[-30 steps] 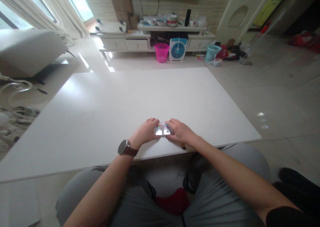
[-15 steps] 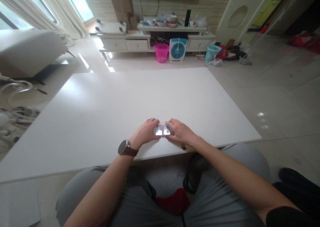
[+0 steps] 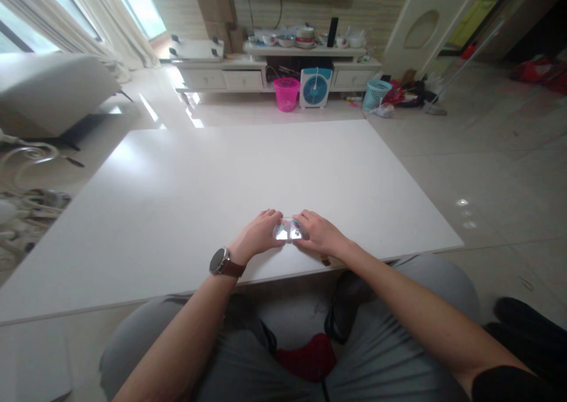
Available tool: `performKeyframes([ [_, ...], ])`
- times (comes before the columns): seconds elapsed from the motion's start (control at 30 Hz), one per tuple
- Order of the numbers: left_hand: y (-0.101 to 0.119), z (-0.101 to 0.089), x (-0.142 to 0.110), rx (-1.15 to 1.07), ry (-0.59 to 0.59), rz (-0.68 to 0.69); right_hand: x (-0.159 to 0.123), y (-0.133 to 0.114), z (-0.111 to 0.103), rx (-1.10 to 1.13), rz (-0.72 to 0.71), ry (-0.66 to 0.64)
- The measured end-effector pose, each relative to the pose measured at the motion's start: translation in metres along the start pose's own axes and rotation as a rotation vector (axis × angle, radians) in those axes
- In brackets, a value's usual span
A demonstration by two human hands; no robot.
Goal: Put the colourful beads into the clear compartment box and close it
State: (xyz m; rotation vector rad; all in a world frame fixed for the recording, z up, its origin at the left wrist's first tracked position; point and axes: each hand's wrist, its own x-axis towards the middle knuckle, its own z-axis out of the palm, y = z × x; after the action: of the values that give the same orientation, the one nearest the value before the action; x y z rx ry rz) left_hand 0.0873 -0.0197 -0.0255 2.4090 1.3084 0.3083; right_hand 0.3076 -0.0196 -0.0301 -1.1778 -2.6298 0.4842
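2 hands, left hand (image 3: 257, 235) & right hand (image 3: 319, 232), pinch a small clear box (image 3: 287, 229) (contents blurred) on the white table (image 3: 186, 189); best w/ even pressure, box kept flat.

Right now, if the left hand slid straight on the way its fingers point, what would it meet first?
The left hand points right, already against the small clear case; just past it is the right hand, holding the other side.
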Motion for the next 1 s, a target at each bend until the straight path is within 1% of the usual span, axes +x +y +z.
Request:
performKeyframes([
  [0.4, 0.0003, 0.0006, 0.0008, 0.004, 0.003, -0.013, 0.0001, 0.0001, -0.0034, 0.032, 0.017, -0.017],
  [0.73, -0.0014, 0.0031, 0.0011, 0.028, 0.013, 0.003, -0.0004, 0.0030, -0.0044, 0.042, -0.013, -0.018],
  [1.0, -0.0009, 0.0016, 0.0018, 0.035, 0.021, 0.005, 0.0000, 0.0013, -0.0046, 0.034, 0.021, -0.017],
])
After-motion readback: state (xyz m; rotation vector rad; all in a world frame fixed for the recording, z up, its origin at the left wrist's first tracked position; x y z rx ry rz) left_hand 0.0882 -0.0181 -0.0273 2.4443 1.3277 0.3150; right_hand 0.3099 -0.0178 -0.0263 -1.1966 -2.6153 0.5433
